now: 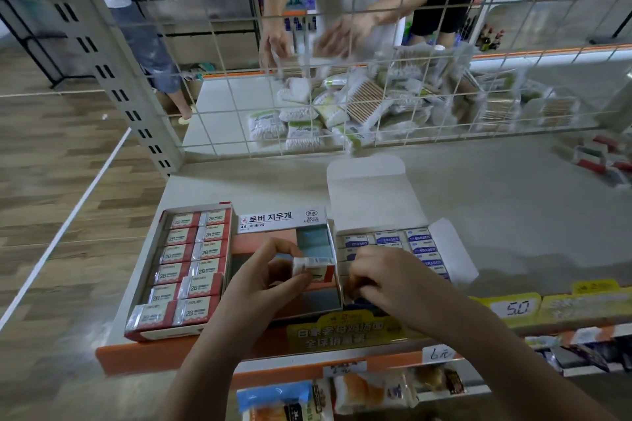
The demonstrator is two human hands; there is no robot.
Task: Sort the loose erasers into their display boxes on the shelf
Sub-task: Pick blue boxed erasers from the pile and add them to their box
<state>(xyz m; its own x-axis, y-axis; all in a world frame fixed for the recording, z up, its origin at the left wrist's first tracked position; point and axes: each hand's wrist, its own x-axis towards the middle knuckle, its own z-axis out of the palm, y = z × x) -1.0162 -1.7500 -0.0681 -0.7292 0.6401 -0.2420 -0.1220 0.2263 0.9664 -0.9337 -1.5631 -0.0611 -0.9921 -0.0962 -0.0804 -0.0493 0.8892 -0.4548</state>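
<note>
Blurred right hand (383, 278) — grip unreadable; left hand (270, 270) pinches a wrapped eraser (313, 267) over the middle box (285, 219).

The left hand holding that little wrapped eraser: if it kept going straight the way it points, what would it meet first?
Probably the right hand, just across from the left hand and its small wrapped eraser; depth is unclear.

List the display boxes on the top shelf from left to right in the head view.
Red box of 2B erasers → middle box with the Korean-lettered lid, over which the left hand holds a wrapped eraser → white box of blue-labelled erasers, its flap raised, with the right hand at its near end.
</note>
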